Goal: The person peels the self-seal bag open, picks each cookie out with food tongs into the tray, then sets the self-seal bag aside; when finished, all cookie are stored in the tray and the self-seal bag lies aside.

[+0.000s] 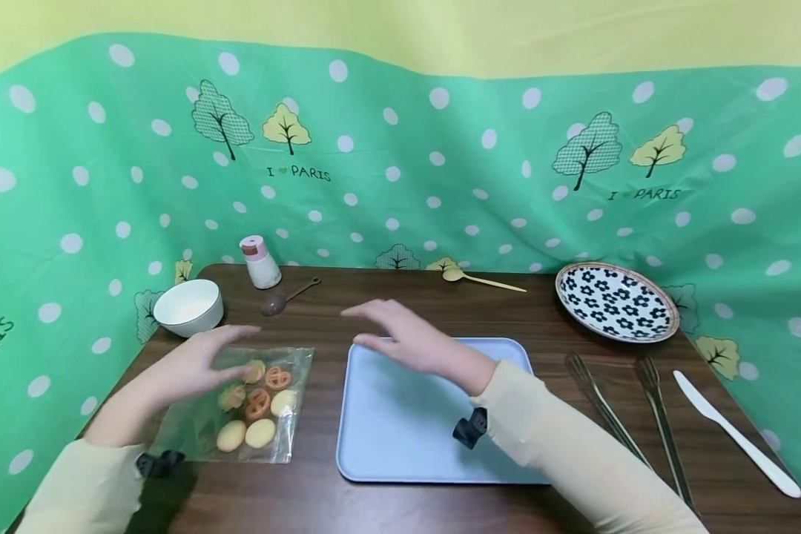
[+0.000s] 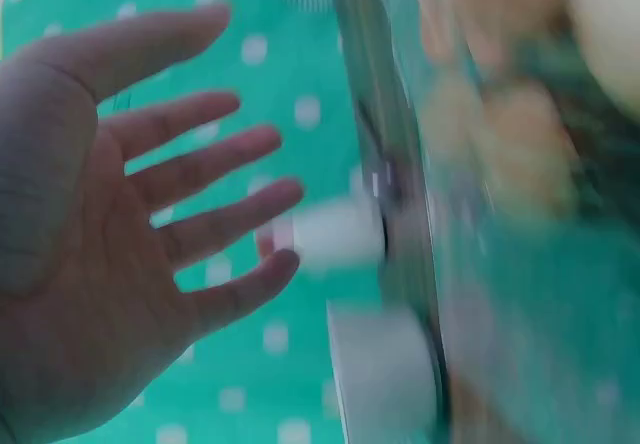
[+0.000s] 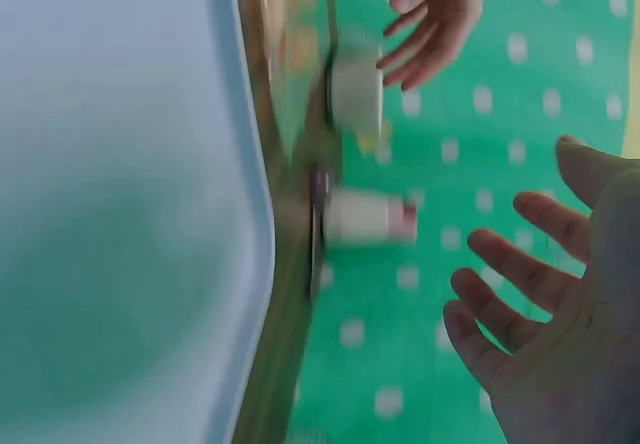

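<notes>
My left hand (image 1: 196, 365) hovers over a clear plastic bag (image 1: 294, 415), fingers spread and nothing in them. Inside the bag lie several round pale biscuits (image 1: 260, 433) and brown pretzel-shaped pieces (image 1: 257, 403). In the left wrist view the palm (image 2: 110, 224) and its spread fingers are plain to see. My right hand (image 1: 407, 337) is above the far part of a light blue tray (image 1: 400, 430), its fingers extended and holding nothing. The right wrist view also shows this hand (image 3: 560, 284) with fingers apart.
Behind the bag stand a white bowl (image 1: 188, 305), a shaker bottle with a pink cap (image 1: 262, 265) and a dark spoon (image 1: 275, 304). A pale wooden spoon (image 1: 483, 279) lies at the back. To the right are a flower-patterned plate (image 1: 617, 302), two forks (image 1: 664, 423) and a white knife (image 1: 734, 432).
</notes>
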`<state>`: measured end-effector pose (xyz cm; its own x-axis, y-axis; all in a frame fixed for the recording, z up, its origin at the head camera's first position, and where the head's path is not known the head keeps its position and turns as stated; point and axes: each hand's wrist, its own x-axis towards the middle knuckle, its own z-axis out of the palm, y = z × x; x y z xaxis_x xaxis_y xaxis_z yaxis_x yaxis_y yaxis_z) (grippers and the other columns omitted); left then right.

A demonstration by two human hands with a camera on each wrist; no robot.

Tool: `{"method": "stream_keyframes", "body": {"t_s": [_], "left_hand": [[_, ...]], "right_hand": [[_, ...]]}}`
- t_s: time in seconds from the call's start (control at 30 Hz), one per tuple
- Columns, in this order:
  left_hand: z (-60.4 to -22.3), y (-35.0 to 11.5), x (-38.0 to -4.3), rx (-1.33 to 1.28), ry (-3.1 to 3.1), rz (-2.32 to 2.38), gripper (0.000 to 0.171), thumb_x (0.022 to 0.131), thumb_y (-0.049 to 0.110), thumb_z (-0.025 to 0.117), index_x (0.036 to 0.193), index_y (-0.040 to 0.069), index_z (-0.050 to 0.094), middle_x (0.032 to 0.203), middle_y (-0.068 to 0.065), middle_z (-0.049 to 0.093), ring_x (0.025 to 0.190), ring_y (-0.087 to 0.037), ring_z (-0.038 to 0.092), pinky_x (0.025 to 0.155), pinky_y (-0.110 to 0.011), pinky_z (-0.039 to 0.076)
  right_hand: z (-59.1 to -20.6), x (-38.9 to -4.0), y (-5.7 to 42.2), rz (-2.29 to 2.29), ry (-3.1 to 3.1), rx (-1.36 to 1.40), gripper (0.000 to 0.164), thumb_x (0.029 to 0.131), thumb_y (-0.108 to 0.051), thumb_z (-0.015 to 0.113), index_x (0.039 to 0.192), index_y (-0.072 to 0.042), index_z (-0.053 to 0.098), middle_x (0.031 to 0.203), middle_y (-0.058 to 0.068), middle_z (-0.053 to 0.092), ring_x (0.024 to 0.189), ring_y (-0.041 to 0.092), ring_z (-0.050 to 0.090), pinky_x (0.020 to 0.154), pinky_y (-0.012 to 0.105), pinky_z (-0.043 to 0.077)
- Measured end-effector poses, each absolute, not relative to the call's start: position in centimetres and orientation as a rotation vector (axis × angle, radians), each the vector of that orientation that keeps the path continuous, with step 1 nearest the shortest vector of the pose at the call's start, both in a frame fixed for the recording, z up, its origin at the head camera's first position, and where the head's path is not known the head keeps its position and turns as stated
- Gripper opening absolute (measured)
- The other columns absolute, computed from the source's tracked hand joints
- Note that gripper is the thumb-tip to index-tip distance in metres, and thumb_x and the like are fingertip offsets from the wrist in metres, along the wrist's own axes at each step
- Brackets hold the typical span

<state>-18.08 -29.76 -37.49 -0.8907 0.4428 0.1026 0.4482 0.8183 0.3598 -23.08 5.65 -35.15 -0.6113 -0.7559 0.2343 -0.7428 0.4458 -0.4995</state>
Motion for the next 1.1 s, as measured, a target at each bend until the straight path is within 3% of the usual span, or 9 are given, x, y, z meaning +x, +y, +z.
{"method": "stream_keyframes", "body": {"t_s": [0.17,0.3,0.5,0.63,0.83,1.1], "left_hand": [[-37.9,-33.4,-14.8,-0.692,-3.029,-0.593,0.081,0.069,0.025,0.084,0.138,0.012,0.045,0.138,-0.008,0.05,0.125,-0.031,0.047,0.094,-0.049,0.043],[-38.8,-34.9,-13.7,-0.677,-3.127,-0.642,0.088,0.063,0.03,0.087,0.138,0.01,0.044,0.14,-0.016,0.046,0.127,-0.04,0.042,0.092,-0.053,0.043],[-40.1,-36.1,-13.5,-0.655,-3.243,-0.661,0.092,0.062,0.035,0.085,0.139,0.007,0.044,0.143,-0.02,0.041,0.128,-0.045,0.04,0.091,-0.051,0.044],[-40.9,-36.2,-13.8,-0.71,-3.261,-0.63,0.094,0.062,0.039,0.084,0.14,0.005,0.043,0.144,-0.023,0.039,0.128,-0.045,0.04,0.089,-0.046,0.045],[-41.2,-35.3,-14.1,-0.716,-3.273,-0.594,0.095,0.06,0.035,0.085,0.14,0.006,0.043,0.145,-0.021,0.038,0.128,-0.045,0.039,0.089,-0.053,0.044],[-41.3,-34.5,-14.4,-0.685,-3.289,-0.517,0.095,0.056,0.026,0.086,0.139,0.004,0.044,0.144,-0.021,0.038,0.127,-0.042,0.041,0.088,-0.047,0.046]], "right_hand": [[-36.2,-20.7,1.8,-0.747,2.496,-1.549,0.044,0.095,-0.032,0.056,0.136,-0.019,0.049,0.137,-0.003,0.051,0.126,0.014,0.044,0.106,0.032,0.034],[-37.7,-19.2,-0.7,-0.527,2.446,-1.697,0.039,0.092,-0.03,0.059,0.13,-0.021,0.055,0.134,-0.003,0.054,0.124,0.013,0.046,0.106,0.028,0.034],[-39.6,-16.9,-3.9,-0.178,2.397,-1.913,0.031,0.091,-0.025,0.063,0.122,-0.028,0.062,0.122,-0.011,0.059,0.113,0.007,0.052,0.097,0.019,0.039],[-40.8,-15.7,-4.9,0.011,2.453,-1.958,0.032,0.092,-0.024,0.06,0.122,-0.034,0.061,0.124,-0.014,0.056,0.104,0.005,0.051,0.086,0.017,0.042],[-41.8,-15.2,-5.3,0.11,2.513,-1.982,0.028,0.094,-0.026,0.056,0.117,-0.041,0.062,0.118,-0.018,0.056,0.096,0.004,0.048,0.072,0.016,0.041],[-42.4,-14.9,-5.9,0.174,2.578,-1.987,0.012,0.093,-0.031,0.056,0.101,-0.038,0.061,0.102,-0.017,0.053,0.089,0.005,0.047,0.064,0.017,0.04]]}}
